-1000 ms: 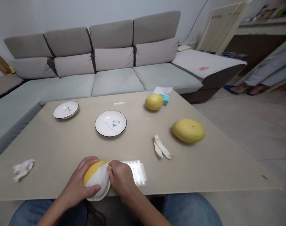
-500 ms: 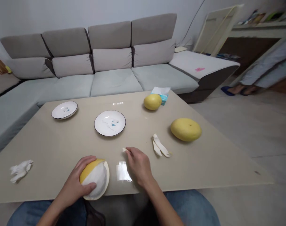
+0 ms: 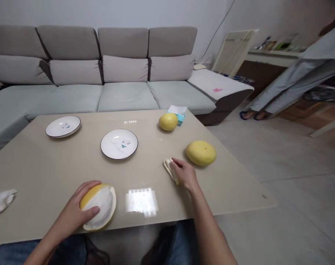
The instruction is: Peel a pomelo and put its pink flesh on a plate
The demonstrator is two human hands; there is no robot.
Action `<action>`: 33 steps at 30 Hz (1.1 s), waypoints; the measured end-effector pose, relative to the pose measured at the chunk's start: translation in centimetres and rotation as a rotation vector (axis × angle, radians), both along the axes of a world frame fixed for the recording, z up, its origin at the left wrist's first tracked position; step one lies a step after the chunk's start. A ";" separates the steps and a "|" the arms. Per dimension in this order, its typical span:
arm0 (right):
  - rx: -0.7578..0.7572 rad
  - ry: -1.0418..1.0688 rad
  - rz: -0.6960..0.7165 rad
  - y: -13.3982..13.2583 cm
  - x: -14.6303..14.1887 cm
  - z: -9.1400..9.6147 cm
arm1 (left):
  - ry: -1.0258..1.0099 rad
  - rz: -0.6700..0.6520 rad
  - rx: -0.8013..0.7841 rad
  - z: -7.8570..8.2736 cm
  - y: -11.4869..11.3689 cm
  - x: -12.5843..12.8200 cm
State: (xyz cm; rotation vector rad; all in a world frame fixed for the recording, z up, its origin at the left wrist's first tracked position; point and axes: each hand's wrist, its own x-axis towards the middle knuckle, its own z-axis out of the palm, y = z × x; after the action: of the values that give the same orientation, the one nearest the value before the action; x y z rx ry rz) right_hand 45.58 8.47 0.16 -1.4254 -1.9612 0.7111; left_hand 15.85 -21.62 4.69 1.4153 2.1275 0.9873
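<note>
My left hand [image 3: 79, 208] rests on a partly peeled pomelo [image 3: 99, 204] at the near edge of the beige table [image 3: 46, 165]; yellow rind shows on top, white pith below, and the fingers wrap its left side. My right hand [image 3: 184, 173] lies over the pile of peel strips [image 3: 168, 166] farther right, fingers curled down onto them. Just beyond that hand sits a whole yellow pomelo [image 3: 200, 152].
Two white plates [image 3: 119, 144] [image 3: 63, 126] stand mid-table, a smaller pomelo [image 3: 168, 121] and a tissue box [image 3: 178, 112] behind. White peel scraps [image 3: 0, 200] lie far left. A grey sofa [image 3: 101, 73] is beyond; another person [image 3: 294, 81] stands at the right.
My right hand left the peeled pomelo carrying a bit of peel and moved right to the strip pile. The left hand stayed on the fruit. The view swung right.
</note>
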 end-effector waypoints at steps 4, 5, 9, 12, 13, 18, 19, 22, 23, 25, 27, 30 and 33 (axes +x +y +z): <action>0.024 -0.032 -0.043 -1.7 1.0 0.9 | -0.006 0.002 -0.012 0.1 0.2 0.0; 0.047 -0.069 -0.056 -2.5 1.3 1.2 | -0.005 0.001 -0.017 0.2 0.2 -0.1; 0.195 -0.332 -0.078 -5.7 1.8 1.7 | 0.001 0.016 -0.033 0.3 0.5 -0.2; 0.218 -0.356 -0.016 -7.0 2.1 1.5 | -0.009 0.024 -0.047 0.6 0.6 -0.1; 0.228 -0.323 0.018 -7.0 2.2 1.4 | -0.013 0.026 -0.050 0.6 0.6 -0.1; 0.345 -0.151 0.101 -5.9 3.0 1.6 | -0.064 0.037 -0.069 0.9 0.9 -0.1; 0.345 -0.139 0.096 -5.7 3.2 1.5 | -0.082 0.042 -0.074 1.0 1.1 -0.1; 0.317 -0.156 0.087 -5.1 3.5 1.0 | -0.127 0.088 -0.089 1.2 1.6 -0.1; 0.314 -0.171 0.082 -5.2 3.6 0.8 | -0.138 0.103 -0.094 1.3 1.8 -0.1; 0.344 -0.179 0.027 -5.9 3.2 0.8 | -0.163 0.114 -0.107 1.5 2.2 -0.1; 0.408 -0.131 -0.055 -7.8 2.0 1.2 | -0.187 0.118 -0.131 1.6 2.6 -0.1; 0.345 0.095 0.104 -12.8 -1.5 2.2 | -0.186 0.151 -0.168 1.7 3.1 -0.1; 0.081 0.265 0.434 -18.9 -5.8 2.5 | -0.173 0.152 -0.159 1.9 3.6 0.2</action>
State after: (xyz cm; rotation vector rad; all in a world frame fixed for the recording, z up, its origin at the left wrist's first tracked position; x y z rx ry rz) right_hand 39.73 -10.41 2.66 -0.8119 -2.0735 0.9448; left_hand 16.07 -18.05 6.56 1.0667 2.1559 0.9351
